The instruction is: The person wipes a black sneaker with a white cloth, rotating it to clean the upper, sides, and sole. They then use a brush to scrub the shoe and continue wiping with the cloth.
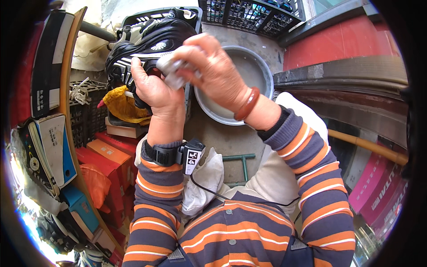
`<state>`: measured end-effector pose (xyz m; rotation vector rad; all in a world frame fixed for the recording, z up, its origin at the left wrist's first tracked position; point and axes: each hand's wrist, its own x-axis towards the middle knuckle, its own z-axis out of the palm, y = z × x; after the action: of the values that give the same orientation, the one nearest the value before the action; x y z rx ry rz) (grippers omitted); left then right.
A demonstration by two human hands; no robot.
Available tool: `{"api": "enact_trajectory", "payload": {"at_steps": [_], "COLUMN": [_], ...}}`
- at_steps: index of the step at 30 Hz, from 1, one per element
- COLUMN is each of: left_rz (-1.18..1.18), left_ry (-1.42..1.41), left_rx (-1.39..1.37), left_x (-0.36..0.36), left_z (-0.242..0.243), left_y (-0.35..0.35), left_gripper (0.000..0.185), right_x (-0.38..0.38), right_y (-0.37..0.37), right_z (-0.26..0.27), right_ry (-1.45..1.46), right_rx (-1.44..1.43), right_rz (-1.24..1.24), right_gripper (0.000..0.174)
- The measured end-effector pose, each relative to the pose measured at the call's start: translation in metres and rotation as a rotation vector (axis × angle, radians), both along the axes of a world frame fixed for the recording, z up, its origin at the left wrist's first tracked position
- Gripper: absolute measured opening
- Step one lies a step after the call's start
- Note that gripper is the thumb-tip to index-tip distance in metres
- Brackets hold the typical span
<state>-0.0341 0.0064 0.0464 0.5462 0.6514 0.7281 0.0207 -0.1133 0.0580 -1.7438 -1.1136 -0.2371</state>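
My left hand (160, 90) is under and beside a black sneaker (153, 43) with white stripes and a round white emblem; its thumb points up along the shoe's side. My right hand (213, 70), with a reddish-brown bangle at the wrist, grips a crumpled whitish cloth (173, 71), blurred, close to the left palm. The left fingers are mostly hidden behind the cloth, and how firmly they hold the shoe cannot be told. Right of the shoe, partly behind my right hand, stands a round basin (268, 83) with cloudy liquid.
A black crate (196, 15) of shoes stands behind the sneaker, another crate (253, 20) at the top. A yellow cloth (123, 105) lies left of my wrist. Red shoe boxes (103, 163) and a wooden board (68, 73) line the left; a brown ledge (333, 80) borders the right.
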Motion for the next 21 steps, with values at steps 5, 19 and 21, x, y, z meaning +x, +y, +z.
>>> {"api": "enact_trajectory", "payload": {"at_steps": [5, 19, 21], "left_rz": [0.023, 0.043, 0.042], "left_ry": [-0.190, 0.326, 0.104], "left_rx": [0.092, 0.506, 0.206], "left_x": [0.007, -0.004, 0.002], "left_z": [0.009, 0.004, 0.009], "left_y": [-0.008, -0.022, -0.016], "left_gripper": [0.041, 0.039, 0.041], "right_x": [0.030, -0.004, -0.002], "right_y": [-0.017, -0.017, -0.022], "right_z": [0.013, 0.005, -0.001], "right_ry": [0.200, 0.011, -0.062], "right_rx": [0.084, 0.013, -0.057], "right_rz": [-0.203, 0.156, 0.118], "right_gripper": [0.021, 0.023, 0.016]}}
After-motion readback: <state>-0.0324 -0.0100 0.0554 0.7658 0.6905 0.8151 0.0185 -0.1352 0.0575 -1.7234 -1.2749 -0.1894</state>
